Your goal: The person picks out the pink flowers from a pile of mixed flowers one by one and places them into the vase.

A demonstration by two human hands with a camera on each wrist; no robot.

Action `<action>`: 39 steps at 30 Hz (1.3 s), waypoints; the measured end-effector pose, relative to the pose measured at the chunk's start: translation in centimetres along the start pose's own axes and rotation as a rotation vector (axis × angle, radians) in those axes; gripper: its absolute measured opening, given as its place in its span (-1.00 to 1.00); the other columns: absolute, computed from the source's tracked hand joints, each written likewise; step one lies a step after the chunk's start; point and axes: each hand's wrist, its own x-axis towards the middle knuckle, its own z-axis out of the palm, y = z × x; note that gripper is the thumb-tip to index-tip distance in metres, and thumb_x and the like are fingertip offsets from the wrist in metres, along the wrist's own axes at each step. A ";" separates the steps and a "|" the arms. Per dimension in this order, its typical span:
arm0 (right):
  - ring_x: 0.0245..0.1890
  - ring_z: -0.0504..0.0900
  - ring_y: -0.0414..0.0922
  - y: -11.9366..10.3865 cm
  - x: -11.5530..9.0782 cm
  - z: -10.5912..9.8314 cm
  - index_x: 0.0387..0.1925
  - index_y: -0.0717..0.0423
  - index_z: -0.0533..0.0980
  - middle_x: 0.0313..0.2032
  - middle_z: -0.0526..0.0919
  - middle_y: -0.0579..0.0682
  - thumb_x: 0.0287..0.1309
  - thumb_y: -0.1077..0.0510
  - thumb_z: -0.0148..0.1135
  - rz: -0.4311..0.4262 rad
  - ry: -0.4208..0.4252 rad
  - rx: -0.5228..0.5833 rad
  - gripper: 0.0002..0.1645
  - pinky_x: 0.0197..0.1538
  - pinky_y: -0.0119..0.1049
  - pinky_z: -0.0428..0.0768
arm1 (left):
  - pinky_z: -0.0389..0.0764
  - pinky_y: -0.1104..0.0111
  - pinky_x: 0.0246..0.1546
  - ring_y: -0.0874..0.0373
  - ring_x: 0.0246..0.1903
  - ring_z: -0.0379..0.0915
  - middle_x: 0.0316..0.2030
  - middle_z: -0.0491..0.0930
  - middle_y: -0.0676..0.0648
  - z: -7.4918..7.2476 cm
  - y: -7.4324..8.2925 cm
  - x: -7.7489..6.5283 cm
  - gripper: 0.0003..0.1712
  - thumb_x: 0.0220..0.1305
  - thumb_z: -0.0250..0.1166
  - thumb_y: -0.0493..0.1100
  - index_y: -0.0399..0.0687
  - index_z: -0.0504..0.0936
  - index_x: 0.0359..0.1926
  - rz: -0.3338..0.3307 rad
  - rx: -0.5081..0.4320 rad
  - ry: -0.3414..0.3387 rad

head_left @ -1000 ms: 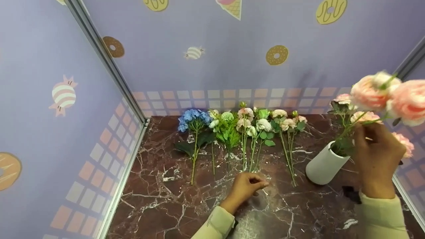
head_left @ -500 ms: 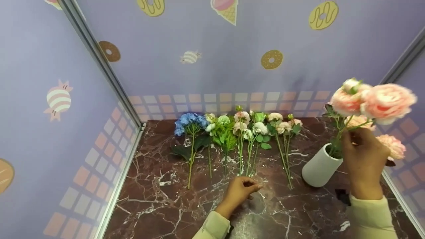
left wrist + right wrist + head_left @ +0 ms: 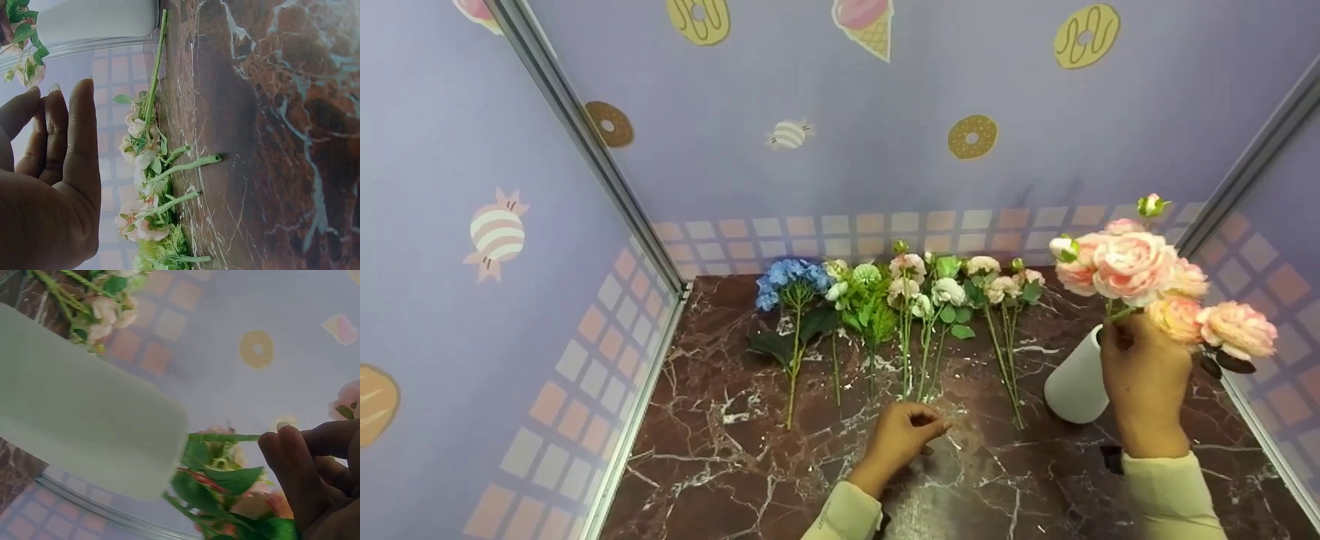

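Observation:
At the right, my right hand (image 3: 1147, 386) pinches the green stem (image 3: 230, 437) of a pink flower (image 3: 1134, 264) between thumb and fingers. In the right wrist view this stem runs into the mouth of the tilted white vase (image 3: 1075, 382). More pink blooms (image 3: 1237, 330) and dark green leaves (image 3: 225, 481) spread from the vase behind the hand. My left hand (image 3: 901, 439) holds nothing; its fingers are loosely curled low over the table, near the cut stem ends of the laid-out flowers, and they show bent in the left wrist view.
Along the back of the marbled table (image 3: 720, 480) lie a blue hydrangea (image 3: 793, 281), green sprigs (image 3: 874, 304), white blooms (image 3: 949, 291) and pale pink flowers (image 3: 1001, 287). A patterned back wall (image 3: 877, 165) and side panels enclose the table. A small dark object (image 3: 1111, 459) lies by the right sleeve.
My right hand has moved left and slightly down with the pink flower, bringing its bloom over the vase and the stem to the vase mouth. The left hand stays nearly still.

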 end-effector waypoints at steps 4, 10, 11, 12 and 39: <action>-0.42 0.72 0.51 0.6 -0.7 0.6 -0.33 0.38 0.69 -0.43 0.78 0.41 0.34 0.38 0.41 0.020 -0.014 0.000 -0.90 -0.26 0.39 0.59 | 0.91 -0.15 -0.24 0.31 -0.44 0.70 -0.24 0.89 -0.01 -0.1 0.0 0.0 -0.83 0.40 0.63 -0.17 -0.21 0.91 -0.23 0.007 0.013 0.007; -0.47 0.72 0.54 1.7 -1.7 1.2 -0.31 0.40 0.70 -0.43 0.78 0.45 0.39 0.37 0.40 0.047 -0.056 -0.016 -0.87 -0.29 0.49 0.63 | 0.90 0.14 -0.30 0.28 -0.54 0.67 -0.35 0.88 0.02 -0.2 -0.4 0.0 -0.80 0.40 0.64 -0.09 -0.13 0.92 -0.28 0.033 0.098 0.032; -0.46 0.72 0.55 1.9 -1.8 1.3 -0.31 0.40 0.71 -0.42 0.79 0.46 0.40 0.36 0.40 0.058 -0.065 -0.021 -0.87 -0.28 0.50 0.63 | 0.86 0.26 -0.32 0.27 -0.54 0.66 -0.37 0.88 0.02 -0.2 -0.4 0.1 -0.80 0.40 0.64 -0.08 -0.11 0.92 -0.29 0.037 0.112 0.036; -0.44 0.73 0.55 2.1 -2.0 1.4 -0.30 0.40 0.72 -0.40 0.80 0.46 0.40 0.36 0.41 0.072 -0.074 -0.026 -0.87 -0.27 0.51 0.63 | 0.81 0.36 -0.35 0.25 -0.54 0.67 -0.38 0.88 0.02 -0.2 -0.5 0.1 -0.79 0.40 0.64 -0.07 -0.10 0.92 -0.30 0.041 0.123 0.039; -0.52 0.71 0.31 3.4 -6.1 2.2 -0.31 0.30 0.75 -0.38 0.79 0.29 0.39 0.26 0.34 -0.057 0.107 -0.090 -0.82 -0.43 0.38 0.57 | 0.72 0.48 -0.25 0.37 -0.38 0.58 -0.33 0.84 -0.02 -1.0 -1.0 1.4 -0.93 0.38 0.59 -0.27 -0.19 0.87 -0.19 0.017 0.150 0.122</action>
